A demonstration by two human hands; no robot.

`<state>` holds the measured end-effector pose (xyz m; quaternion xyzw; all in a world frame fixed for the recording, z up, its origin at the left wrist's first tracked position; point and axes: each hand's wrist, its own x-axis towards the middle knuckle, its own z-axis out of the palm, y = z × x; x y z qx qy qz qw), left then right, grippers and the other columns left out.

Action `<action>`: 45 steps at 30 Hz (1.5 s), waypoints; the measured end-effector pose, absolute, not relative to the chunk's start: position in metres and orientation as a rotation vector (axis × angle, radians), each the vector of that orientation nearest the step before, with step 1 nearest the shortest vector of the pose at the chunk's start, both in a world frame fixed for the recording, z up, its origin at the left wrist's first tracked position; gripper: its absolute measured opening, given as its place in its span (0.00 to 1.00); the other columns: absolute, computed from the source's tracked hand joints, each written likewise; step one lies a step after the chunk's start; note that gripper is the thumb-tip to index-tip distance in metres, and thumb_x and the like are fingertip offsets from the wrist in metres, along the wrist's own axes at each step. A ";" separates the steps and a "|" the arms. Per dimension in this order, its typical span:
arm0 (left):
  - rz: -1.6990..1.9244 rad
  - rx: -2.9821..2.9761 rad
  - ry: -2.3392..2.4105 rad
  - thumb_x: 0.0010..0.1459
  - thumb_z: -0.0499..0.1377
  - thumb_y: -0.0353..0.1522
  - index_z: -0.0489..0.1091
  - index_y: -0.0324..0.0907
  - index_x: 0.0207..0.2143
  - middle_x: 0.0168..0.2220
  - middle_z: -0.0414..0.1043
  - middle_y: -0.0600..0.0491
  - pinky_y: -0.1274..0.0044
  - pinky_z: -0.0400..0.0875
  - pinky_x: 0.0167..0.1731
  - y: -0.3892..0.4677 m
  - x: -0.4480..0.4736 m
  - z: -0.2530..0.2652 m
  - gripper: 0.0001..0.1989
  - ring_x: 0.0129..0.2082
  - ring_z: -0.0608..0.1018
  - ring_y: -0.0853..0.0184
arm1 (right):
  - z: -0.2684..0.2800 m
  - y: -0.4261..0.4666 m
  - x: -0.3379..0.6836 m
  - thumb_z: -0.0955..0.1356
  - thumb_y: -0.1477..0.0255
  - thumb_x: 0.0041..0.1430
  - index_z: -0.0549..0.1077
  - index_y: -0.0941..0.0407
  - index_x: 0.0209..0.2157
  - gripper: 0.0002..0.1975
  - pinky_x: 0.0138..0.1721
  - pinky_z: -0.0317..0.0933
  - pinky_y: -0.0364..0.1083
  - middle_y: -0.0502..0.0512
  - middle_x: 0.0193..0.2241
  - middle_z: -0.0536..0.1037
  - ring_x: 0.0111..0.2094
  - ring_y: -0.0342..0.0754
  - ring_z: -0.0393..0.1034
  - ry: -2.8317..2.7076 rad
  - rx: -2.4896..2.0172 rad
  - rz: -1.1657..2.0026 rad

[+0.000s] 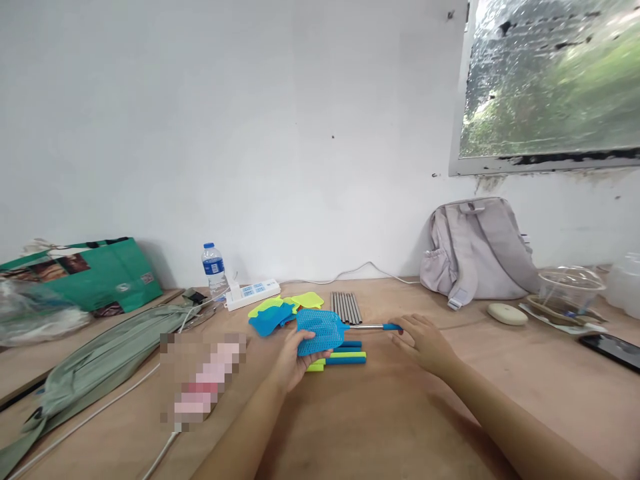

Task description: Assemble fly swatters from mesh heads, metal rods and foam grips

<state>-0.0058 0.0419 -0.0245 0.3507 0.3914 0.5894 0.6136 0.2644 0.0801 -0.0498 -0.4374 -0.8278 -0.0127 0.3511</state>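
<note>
My left hand (296, 360) is closed on the mesh head of a blue fly swatter (320, 330), thumb on top and fingers beneath. The swatter lies sideways over the table, its thin metal rod pointing right to a short blue end piece. At that end my right hand (420, 339) has its fingers closed round the blue piece, which they partly hide. Below the swatter are blue and yellow-green handle tubes (346, 360), side by side. Loose blue swatter heads (270, 320) and yellow-green ones (309, 301) are piled behind the left hand. Several metal rods (346, 308) lie in a row behind the swatter.
A white power strip (253, 294) and a water bottle (213, 267) stand by the wall. Left are a sage-green bag (115, 357), a green shopping bag (107, 277) and a blurred-out device on a cable. Right are a backpack (480, 250), a beige case (507, 314), a plastic bowl (571, 287) and a phone (611, 351).
</note>
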 end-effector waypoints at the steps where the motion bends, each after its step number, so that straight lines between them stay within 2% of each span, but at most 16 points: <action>1: 1.373 0.819 0.901 0.43 0.58 0.28 0.65 0.41 0.35 0.33 0.73 0.52 0.74 0.72 0.26 0.042 -0.006 -0.024 0.13 0.29 0.76 0.64 | -0.049 0.077 0.260 0.62 0.70 0.54 0.69 0.53 0.36 0.08 0.36 0.53 0.48 0.54 0.31 0.73 0.34 0.50 0.64 -2.173 -1.176 -0.140; 4: 1.479 0.880 0.986 0.43 0.59 0.30 0.65 0.42 0.38 0.36 0.72 0.52 0.73 0.72 0.31 0.046 -0.005 -0.026 0.15 0.34 0.76 0.63 | -0.049 0.068 0.245 0.58 0.73 0.56 0.66 0.55 0.30 0.06 0.32 0.51 0.46 0.54 0.29 0.72 0.31 0.49 0.64 -2.221 -1.248 -0.344; 7: 1.670 1.051 1.168 0.43 0.60 0.31 0.65 0.43 0.40 0.40 0.70 0.50 0.73 0.68 0.39 0.052 -0.011 -0.028 0.18 0.40 0.73 0.62 | -0.053 0.062 0.233 0.59 0.73 0.54 0.63 0.55 0.27 0.05 0.24 0.46 0.43 0.52 0.24 0.71 0.25 0.47 0.63 -2.211 -1.368 -0.377; 9: 1.818 1.341 1.320 0.44 0.59 0.32 0.64 0.43 0.43 0.43 0.68 0.49 0.71 0.65 0.44 0.053 -0.019 -0.027 0.20 0.43 0.71 0.62 | -0.054 0.060 0.229 0.59 0.72 0.54 0.63 0.55 0.26 0.05 0.22 0.42 0.43 0.52 0.22 0.71 0.23 0.46 0.63 -2.189 -1.454 -0.366; 11: 1.872 1.818 1.458 0.47 0.57 0.31 0.65 0.43 0.43 0.44 0.67 0.48 0.67 0.60 0.48 0.050 -0.025 -0.023 0.18 0.46 0.68 0.60 | -0.053 0.059 0.228 0.59 0.72 0.53 0.63 0.55 0.26 0.05 0.22 0.41 0.43 0.52 0.22 0.71 0.24 0.46 0.64 -2.191 -1.500 -0.363; 14: 1.571 2.589 1.508 0.53 0.52 0.30 0.68 0.44 0.40 0.42 0.67 0.49 0.65 0.58 0.49 0.039 -0.018 -0.019 0.12 0.47 0.66 0.60 | -0.051 0.057 0.226 0.59 0.72 0.53 0.64 0.56 0.26 0.05 0.22 0.40 0.42 0.52 0.23 0.72 0.25 0.46 0.65 -2.213 -1.530 -0.342; 16: 1.244 2.892 1.504 0.55 0.49 0.30 0.67 0.45 0.42 0.45 0.67 0.49 0.66 0.57 0.50 0.031 -0.003 -0.021 0.13 0.48 0.65 0.61 | -0.050 0.054 0.222 0.59 0.72 0.53 0.64 0.56 0.26 0.06 0.22 0.39 0.43 0.52 0.23 0.72 0.25 0.45 0.65 -2.236 -1.527 -0.330; 19: 0.819 3.042 1.614 0.56 0.49 0.31 0.65 0.43 0.45 0.46 0.68 0.49 0.65 0.56 0.50 0.024 0.022 -0.030 0.14 0.48 0.66 0.60 | -0.048 0.046 0.215 0.59 0.70 0.54 0.65 0.56 0.26 0.07 0.22 0.38 0.43 0.51 0.23 0.73 0.24 0.44 0.66 -2.280 -1.479 -0.324; 24: 0.342 3.043 1.696 0.59 0.46 0.29 0.69 0.40 0.33 0.34 0.72 0.49 0.65 0.61 0.42 0.022 0.036 -0.036 0.12 0.40 0.71 0.60 | -0.044 0.041 0.212 0.61 0.70 0.52 0.68 0.55 0.26 0.06 0.23 0.42 0.43 0.51 0.24 0.74 0.26 0.45 0.68 -2.303 -1.508 -0.329; 29: 0.287 3.055 1.678 0.58 0.44 0.26 0.68 0.39 0.35 0.35 0.72 0.49 0.65 0.59 0.44 0.028 0.036 -0.034 0.13 0.40 0.70 0.60 | -0.045 0.054 0.219 0.62 0.70 0.52 0.70 0.56 0.25 0.08 0.24 0.46 0.42 0.55 0.25 0.76 0.28 0.48 0.69 -2.334 -1.599 -0.417; 34: 0.285 3.062 1.717 0.55 0.46 0.23 0.67 0.38 0.35 0.36 0.72 0.47 0.65 0.54 0.47 0.031 0.041 -0.036 0.12 0.41 0.70 0.60 | -0.050 0.070 0.225 0.63 0.73 0.50 0.71 0.56 0.24 0.07 0.22 0.45 0.42 0.54 0.23 0.76 0.25 0.47 0.69 -2.340 -1.485 -0.607; 41: 0.191 3.078 1.604 0.50 0.49 0.22 0.68 0.34 0.34 0.34 0.72 0.44 0.67 0.57 0.42 0.034 0.063 -0.011 0.11 0.38 0.72 0.59 | -0.053 0.087 0.248 0.61 0.77 0.49 0.71 0.56 0.21 0.09 0.23 0.42 0.42 0.53 0.20 0.74 0.23 0.44 0.66 -2.248 -1.384 -0.748; 45: 0.021 3.124 1.491 0.48 0.52 0.23 0.69 0.35 0.29 0.29 0.73 0.44 0.67 0.59 0.38 0.044 0.073 0.007 0.07 0.31 0.73 0.59 | -0.053 0.096 0.279 0.60 0.77 0.50 0.70 0.56 0.19 0.11 0.24 0.42 0.42 0.52 0.18 0.73 0.23 0.42 0.64 -2.154 -1.354 -0.818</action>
